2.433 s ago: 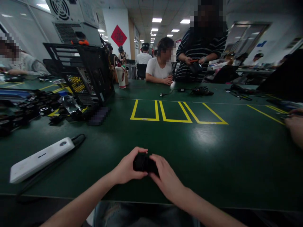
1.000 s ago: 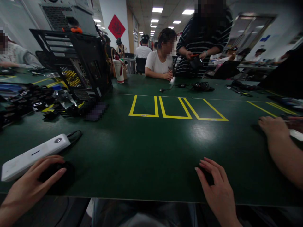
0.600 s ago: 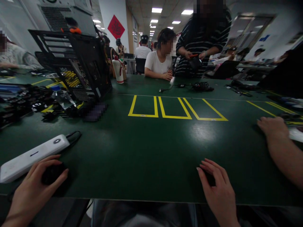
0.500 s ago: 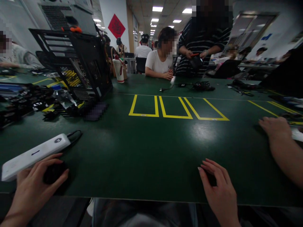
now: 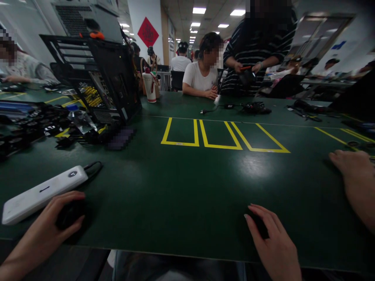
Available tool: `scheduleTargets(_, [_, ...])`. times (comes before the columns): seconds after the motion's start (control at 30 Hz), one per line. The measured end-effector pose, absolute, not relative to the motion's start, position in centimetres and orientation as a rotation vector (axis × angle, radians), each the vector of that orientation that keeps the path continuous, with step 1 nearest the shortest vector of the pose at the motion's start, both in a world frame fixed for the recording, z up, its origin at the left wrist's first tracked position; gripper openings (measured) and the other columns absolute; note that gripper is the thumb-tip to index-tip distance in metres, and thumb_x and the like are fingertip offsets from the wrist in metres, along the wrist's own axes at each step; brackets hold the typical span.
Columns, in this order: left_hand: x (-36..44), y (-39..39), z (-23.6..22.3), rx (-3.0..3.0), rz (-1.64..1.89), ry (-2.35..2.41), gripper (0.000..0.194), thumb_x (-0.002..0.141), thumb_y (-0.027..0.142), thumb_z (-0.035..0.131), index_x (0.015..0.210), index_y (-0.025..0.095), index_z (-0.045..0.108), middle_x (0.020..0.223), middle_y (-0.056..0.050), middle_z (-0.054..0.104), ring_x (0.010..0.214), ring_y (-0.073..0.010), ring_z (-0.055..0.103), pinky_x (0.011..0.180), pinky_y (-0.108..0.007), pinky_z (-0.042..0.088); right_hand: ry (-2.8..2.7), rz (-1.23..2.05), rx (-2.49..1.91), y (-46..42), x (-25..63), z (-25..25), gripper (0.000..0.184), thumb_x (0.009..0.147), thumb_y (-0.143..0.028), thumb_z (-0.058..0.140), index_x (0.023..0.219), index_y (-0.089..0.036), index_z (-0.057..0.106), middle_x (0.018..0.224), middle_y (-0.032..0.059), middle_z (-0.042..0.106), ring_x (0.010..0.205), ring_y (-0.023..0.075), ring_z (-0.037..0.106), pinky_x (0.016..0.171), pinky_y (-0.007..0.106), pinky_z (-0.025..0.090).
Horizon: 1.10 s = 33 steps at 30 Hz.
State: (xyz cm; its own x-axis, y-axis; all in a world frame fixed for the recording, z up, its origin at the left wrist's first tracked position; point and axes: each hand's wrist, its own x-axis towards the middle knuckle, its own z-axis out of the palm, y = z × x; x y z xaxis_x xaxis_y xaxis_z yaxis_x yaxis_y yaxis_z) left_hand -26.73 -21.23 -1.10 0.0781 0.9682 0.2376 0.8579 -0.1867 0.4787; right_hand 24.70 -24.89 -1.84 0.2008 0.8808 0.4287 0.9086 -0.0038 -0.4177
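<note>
My left hand rests on the green table near its front edge, fingers curved and thumb apart. Between thumb and fingers is a dark patch; I cannot tell whether it is shadow or a small black object. Just beyond this hand lies a white power bank, a black cable at its far end. At the right, my right hand lies on its side on the tabletop, thumb and fingers apart, only shadow between them. Nothing shows in its grasp.
Another person's hand rests at the right. Yellow tape outlines mark the table's middle. A black computer case, a plastic bottle and black parts stand at the left. A paper cup and coiled cable are farther back.
The view has shifted slightly, so the table markings and the other person's arm sit a little farther right. Both my hands keep nearly the same pose on the table.
</note>
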Motion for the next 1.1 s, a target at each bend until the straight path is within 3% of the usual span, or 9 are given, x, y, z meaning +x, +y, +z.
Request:
scheduleTargets(0.2, [-15.3, -17.7, 0.3, 2.190, 0.854, 1.623, 0.040, 0.075, 0.019, 0.054, 0.111, 0.027, 0.039, 0.113, -0.003, 0.043, 0.107, -0.0244, 0.045, 0.096, -0.046, 0.038, -2.061, 0.575, -1.599, -21.6, 21.9, 2.1, 0.025, 0.085, -0.034, 0.047, 0.108, -0.027, 0.051, 0.113, 0.0056, 0.054, 0.102, 0.0212, 0.056, 0.088, 0.038, 0.047])
scheduleTargets(0.33, [-6.4, -12.5, 0.4, 2.198, 0.860, 1.324, 0.048, 0.070, 0.010, 0.056, 0.113, 0.023, 0.041, 0.115, -0.004, 0.043, 0.107, -0.0207, 0.047, 0.096, -0.038, 0.039, -2.152, 0.850, -1.345, -16.5, 19.1, 3.9, 0.024, 0.085, -0.028, 0.046, 0.108, -0.027, 0.054, 0.110, 0.0040, 0.055, 0.098, 0.0189, 0.057, 0.086, 0.036, 0.047])
scheduleTargets(0.53, [2.3, -4.8, -0.5, 2.181, 0.956, 1.139, 0.065, 0.063, 0.007, 0.063, 0.121, 0.018, 0.038, 0.116, -0.008, 0.043, 0.108, -0.0223, 0.046, 0.095, -0.038, 0.040, -1.635, 1.073, -1.284, -7.2, 17.9, 1.2, 0.021, 0.079, -0.027, 0.055, 0.098, -0.021, 0.059, 0.099, 0.0040, 0.062, 0.093, 0.0191, 0.059, 0.083, 0.038, 0.047])
scheduleTargets(0.7, [4.3, -3.0, -0.5, 2.194, 0.928, 1.112, 0.065, 0.065, 0.011, 0.063, 0.123, 0.019, 0.037, 0.120, -0.008, 0.043, 0.111, -0.0249, 0.044, 0.094, -0.041, 0.040, -1.504, 1.086, -1.263, -4.4, 18.6, 0.0, 0.024, 0.078, -0.029, 0.056, 0.100, -0.021, 0.056, 0.104, 0.0045, 0.061, 0.099, 0.0181, 0.057, 0.086, 0.036, 0.046])
scheduleTargets(0.87, [3.7, -3.6, 0.3, 2.421, 0.781, 1.283, 0.070, 0.069, 0.032, 0.064, 0.129, 0.023, 0.029, 0.129, -0.010, 0.038, 0.113, -0.0354, 0.036, 0.090, -0.055, 0.034, -1.470, 1.174, -1.222, -4.4, 18.9, 0.0, 0.028, 0.075, -0.031, 0.060, 0.100, -0.021, 0.058, 0.104, 0.0044, 0.062, 0.099, 0.0186, 0.056, 0.087, 0.037, 0.045])
scheduleTargets(1.1, [2.0, -3.4, 0.6, 2.151, 0.779, 1.068, 0.064, 0.078, 0.037, 0.057, 0.132, 0.022, 0.026, 0.131, -0.012, 0.035, 0.118, -0.0290, 0.039, 0.092, -0.047, 0.039, -1.405, 1.205, -1.278, -4.5, 18.8, -0.3, 0.026, 0.075, -0.031, 0.059, 0.099, -0.022, 0.059, 0.106, 0.0030, 0.060, 0.100, 0.0191, 0.055, 0.086, 0.038, 0.045])
